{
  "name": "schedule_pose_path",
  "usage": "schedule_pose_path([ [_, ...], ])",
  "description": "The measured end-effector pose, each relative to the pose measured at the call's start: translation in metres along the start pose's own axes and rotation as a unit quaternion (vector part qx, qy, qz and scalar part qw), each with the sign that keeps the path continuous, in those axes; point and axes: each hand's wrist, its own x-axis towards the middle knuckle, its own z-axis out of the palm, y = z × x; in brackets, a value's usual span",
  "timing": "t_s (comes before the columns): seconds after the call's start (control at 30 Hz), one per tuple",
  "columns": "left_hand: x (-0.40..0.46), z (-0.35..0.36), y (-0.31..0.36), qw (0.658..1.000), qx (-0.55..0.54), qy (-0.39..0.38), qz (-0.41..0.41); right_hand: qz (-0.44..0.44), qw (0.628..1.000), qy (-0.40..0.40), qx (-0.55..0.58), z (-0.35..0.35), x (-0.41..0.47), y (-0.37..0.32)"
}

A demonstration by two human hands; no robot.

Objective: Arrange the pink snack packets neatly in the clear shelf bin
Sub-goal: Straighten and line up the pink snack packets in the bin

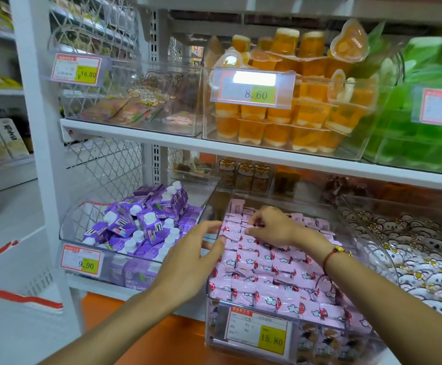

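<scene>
Dozens of pink snack packets fill the clear shelf bin, lying in overlapping rows directly under and in front of both hands. Each packet is a small pillow-shaped pouch of glossy film, pale pink with white cloud prints and dark red crimped ends. Packets beyond the fingers stand more upright and show plain pink backs with small print.

The bin is rigid transparent plastic with rounded corners. Its front wall carries a price tag reading 15.80; the smaller text on the tag is too blurred to read. Lower layers seen through the front wall show darker printed packets, hard to identify.

The left hand rests over the bin's left wall, fingers spread and nearly straight, fingertips touching the packets just inside the wall. The right hand is over the rear half of the bin, fingers curled and pinching one or more packets; the exact packet held cannot be made out. A red cord bracelet with a gold bead sits on the right wrist.

To the left of the left fingers is a bin of purple drink cartons with white caps. To the right of the right fingers lie pale rounded cartoon-print packets, cut off at the frame edge. Above the fingers, the upper shelf holds orange jelly cups.
</scene>
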Motion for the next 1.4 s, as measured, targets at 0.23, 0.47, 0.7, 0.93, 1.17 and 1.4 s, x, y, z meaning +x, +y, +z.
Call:
schedule_pose_path([
  [0.23, 0.000, -0.001, 0.001, 1.000, 0.002, 0.002, 0.000, -0.047, 0.991, 0.119, 0.033, 0.011, -0.014, 0.003],
  [0.47, 0.001, -0.002, 0.001, 1.000, 0.002, -0.003, -0.002, -0.026, 0.916, 0.282, 0.285, -0.002, -0.025, -0.007],
  [0.7, -0.001, -0.004, 0.006, 0.984, 0.076, 0.073, 0.143, -0.019, 0.774, 0.435, 0.460, -0.008, -0.065, -0.026],
  [0.93, 0.006, -0.002, 0.024, 0.968, 0.039, 0.081, 0.235, 0.057, 0.704, 0.183, 0.684, -0.009, -0.083, -0.036],
  [1.17, 0.014, -0.008, 0.030, 0.950, -0.295, 0.065, -0.074, -0.015, 0.889, 0.240, 0.390, -0.014, -0.089, -0.033],
  [1.4, 0.007, -0.004, 0.038, 0.975, -0.213, 0.055, 0.013, -0.215, 0.939, 0.267, -0.018, -0.001, -0.088, -0.042],
])
